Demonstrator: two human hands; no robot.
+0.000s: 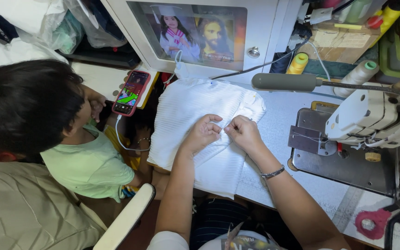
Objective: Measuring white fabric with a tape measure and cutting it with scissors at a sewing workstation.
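— What are the two hands doing?

— The left hand (203, 133) and the right hand (242, 132) meet, fingertips nearly touching, on a white ribbed knit garment (195, 106) spread over the pale grey work table (283, 111). Both are curled narrow, each pinching the fabric between thumb and forefinger. Whether a needle or thread sits between them is too small to tell.

— Where does the cloth lie?

— Directly under both hands, reaching up and left from them, with its lower edge hanging over the table's near side beneath the wrists. A silver beaded bracelet (272, 173) circles the right wrist.

— And around them?

— Right of the right hand stands a white sewing machine (371, 115) on a dark metal bed. Beyond it, a yellow thread spool (298, 63) and a cream thread cone (358, 76). Far right, near the table's edge, black-handled scissors (399, 217) beside a pink tape ring (369, 224).

— Anyone else?

— Left of the left hand, another person in a light green shirt (89, 166) bends toward a red-cased phone (131, 92) with its screen lit.
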